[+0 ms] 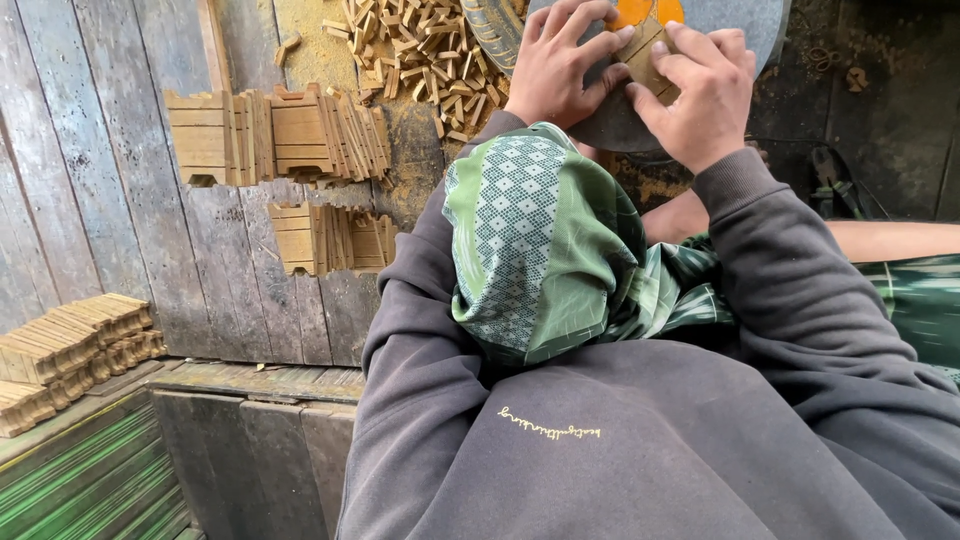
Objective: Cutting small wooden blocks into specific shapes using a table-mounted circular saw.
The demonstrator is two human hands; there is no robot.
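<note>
Both hands on one little wood block

Left hand (556, 62) and right hand (700, 95) pinch the small wooden block (645, 55) against the grey disc (740, 20).

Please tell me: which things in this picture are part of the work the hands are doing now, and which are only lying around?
In use:
- left hand and right hand, both pressing a small wooden piece
- grey round disc under that piece

Lying around:
- pile of small wood offcuts
- rows of notched wooden pieces on the plank floor
- stacked wooden pieces at the left
</note>
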